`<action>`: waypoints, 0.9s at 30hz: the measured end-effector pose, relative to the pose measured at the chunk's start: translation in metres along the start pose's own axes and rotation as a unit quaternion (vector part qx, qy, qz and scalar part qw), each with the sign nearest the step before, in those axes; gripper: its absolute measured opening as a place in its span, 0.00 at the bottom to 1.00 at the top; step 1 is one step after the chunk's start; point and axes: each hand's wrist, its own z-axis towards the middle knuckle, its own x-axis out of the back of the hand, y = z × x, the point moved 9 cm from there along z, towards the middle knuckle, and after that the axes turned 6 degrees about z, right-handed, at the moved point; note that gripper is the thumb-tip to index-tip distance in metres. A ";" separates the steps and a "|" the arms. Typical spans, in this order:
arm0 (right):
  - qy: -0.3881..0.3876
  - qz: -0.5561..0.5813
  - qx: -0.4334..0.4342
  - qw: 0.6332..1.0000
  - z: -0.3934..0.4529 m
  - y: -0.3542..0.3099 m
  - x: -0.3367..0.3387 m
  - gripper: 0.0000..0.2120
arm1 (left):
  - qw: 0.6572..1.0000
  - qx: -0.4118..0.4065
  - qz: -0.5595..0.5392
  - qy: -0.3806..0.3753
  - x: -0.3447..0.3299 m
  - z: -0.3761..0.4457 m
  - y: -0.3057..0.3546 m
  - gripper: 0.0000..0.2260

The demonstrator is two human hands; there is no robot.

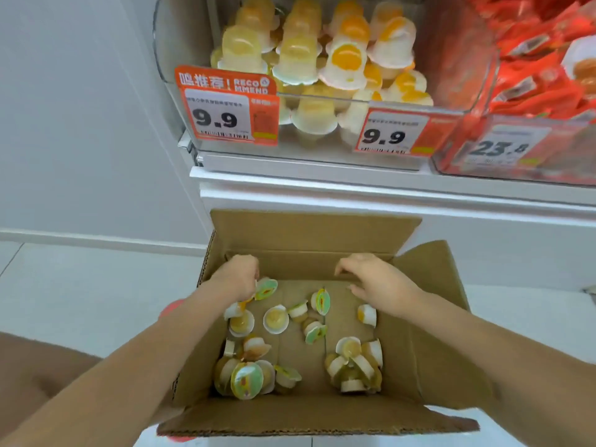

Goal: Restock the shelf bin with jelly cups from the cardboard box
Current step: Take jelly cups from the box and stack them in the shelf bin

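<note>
Down at the lower centre of the frame, both my forearms reach into the open cardboard box (429, 359), and loose jelly cups (275, 319) lie scattered over its floor. Nearest me sit two heaps: one at the lower left of the box, fronted by a green-lidded cup (246, 380) on its side, and a second pile (358, 366) at the lower right. Further in, single cups lie tipped every which way, some lid-up, some on their sides, so no common axis holds among them.

My left hand (237, 279) is curled downward at the box's far left, its fingers closed around a green-lidded cup (266, 289) that pokes out just beside it. My right hand (375, 285) hovers at the far right, fingers bent but spread and holding nothing; the nearest cup to it is the orange-and-white one (367, 315) lying just below it, toward me. I judge that cup is the right hand's natural pick.

Beyond the box's raised rear flap (309, 230), the white shelf edge (354, 188) stands between box and target. Above it, at the top centre, the clear shelf bin (180, 43) already holds stacked cups behind two 9.9 price tags (225, 114). Red snack packets (541, 59) fill the neighbouring bin at upper right.
</note>
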 end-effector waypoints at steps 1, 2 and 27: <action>-0.025 0.011 -0.022 0.999 0.008 0.010 -0.023 0.17 | 1.000 0.018 0.014 -0.016 -0.018 0.006 -0.009 0.14; -0.040 0.022 -0.038 0.998 0.015 0.016 -0.039 0.17 | 0.999 0.030 0.032 -0.031 -0.032 0.009 -0.016 0.15; 0.048 0.197 0.052 0.978 0.170 -0.056 -0.173 0.24 | 0.966 0.121 -0.230 0.012 -0.115 0.012 -0.045 0.25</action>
